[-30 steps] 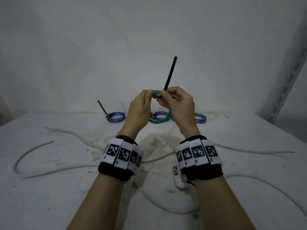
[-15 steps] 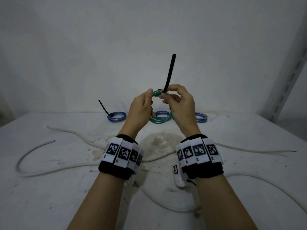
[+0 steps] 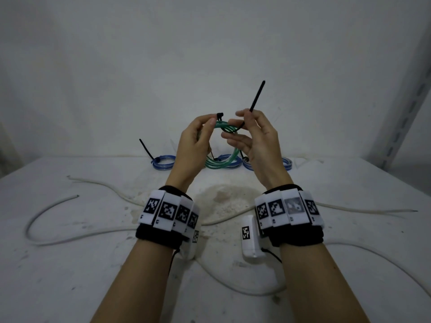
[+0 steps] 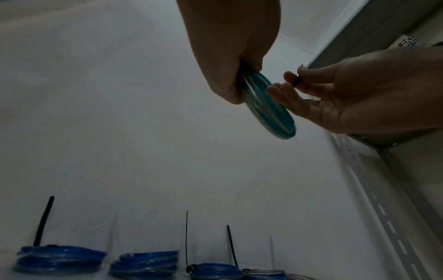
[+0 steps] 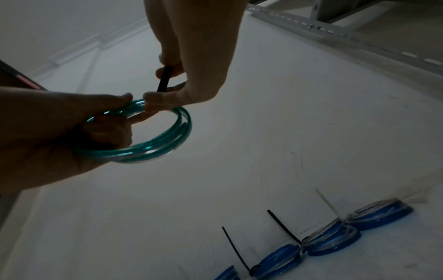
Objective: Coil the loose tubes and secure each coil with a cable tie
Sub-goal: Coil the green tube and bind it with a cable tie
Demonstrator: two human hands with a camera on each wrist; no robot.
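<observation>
My left hand grips the top of a green tube coil, which hangs upright above the table. A black cable tie loops round the coil's top; its head sticks up beside my left thumb. My right hand pinches the tie's tail between thumb and forefinger, just right of the coil, and the tail points up and to the right. From the right wrist, the right hand holds the tie above the green coil. From the left wrist, the left hand clamps the coil.
Several tied blue coils lie in a row by the back wall, their tie tails sticking up. Loose white tubes snake over the stained white table. A slotted metal post stands at the right.
My right hand has moved right, away from the left, with the tie's tail in it. The tail now leans right and the tie's head shows by my left thumb.
</observation>
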